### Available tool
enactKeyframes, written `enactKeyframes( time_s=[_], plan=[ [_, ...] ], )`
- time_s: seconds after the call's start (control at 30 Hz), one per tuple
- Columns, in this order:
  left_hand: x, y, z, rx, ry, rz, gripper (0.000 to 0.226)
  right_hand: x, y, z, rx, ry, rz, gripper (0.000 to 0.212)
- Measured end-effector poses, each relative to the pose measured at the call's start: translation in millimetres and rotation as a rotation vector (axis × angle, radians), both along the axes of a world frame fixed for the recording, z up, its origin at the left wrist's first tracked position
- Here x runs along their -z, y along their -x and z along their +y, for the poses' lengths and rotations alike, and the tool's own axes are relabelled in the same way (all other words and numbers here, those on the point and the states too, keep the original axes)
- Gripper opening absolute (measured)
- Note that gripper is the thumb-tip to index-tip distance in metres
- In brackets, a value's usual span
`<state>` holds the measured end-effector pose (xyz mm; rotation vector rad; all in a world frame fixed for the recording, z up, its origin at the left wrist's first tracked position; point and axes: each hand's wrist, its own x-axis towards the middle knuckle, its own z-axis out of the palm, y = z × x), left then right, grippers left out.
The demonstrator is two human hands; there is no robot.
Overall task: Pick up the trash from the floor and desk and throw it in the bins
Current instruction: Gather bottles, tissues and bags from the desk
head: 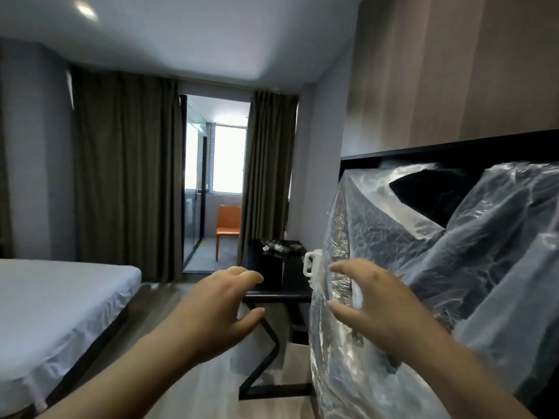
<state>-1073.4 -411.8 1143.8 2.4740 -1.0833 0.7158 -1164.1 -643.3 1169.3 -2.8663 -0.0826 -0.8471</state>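
A: Fingers (245,275) of the left hand (217,309) are spread and loosely bent, holding nothing; the right hand (372,300) likewise.
B: And the trash?
A: Small litter (276,247) lies on the black desk (278,295), beyond the left fingertips. Crinkled clear plastic (378,237) hangs just behind the right fingers; contact unclear.

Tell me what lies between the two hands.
Head view: between left hand and right hand show the black desk and the clear plastic sheet.
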Motion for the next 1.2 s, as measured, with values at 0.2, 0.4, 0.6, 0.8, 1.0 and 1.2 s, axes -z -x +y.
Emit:
enactKeyframes(
  time_s=[0.2,0.4,0.6,0.8,1.0,1.2],
  plan=[
    [13,-97,-17,-0.051,0.013,0.017,0.055,13,-99,-20,-0.032,-0.006,0.031,0.053],
    [26,-213,-11,-0.044,0.005,0.031,0.055,27,-215,-16,-0.034,-0.018,0.047,0.051],
    [9,-337,-7,0.006,-0.006,0.017,0.052,29,-337,-6,0.012,-0.042,0.047,0.053],
    [22,-444,-21,0.044,-0.038,0.067,0.053,44,-436,-16,0.046,-0.07,0.097,0.053],
    [37,-551,-47,0.037,-0.062,0.077,0.053,65,-545,-46,0.042,-0.112,0.107,0.053],
    [39,-660,-81,-0.001,-0.095,0.108,0.05,72,-660,-83,0.006,-0.192,0.125,0.056]
  ],
)
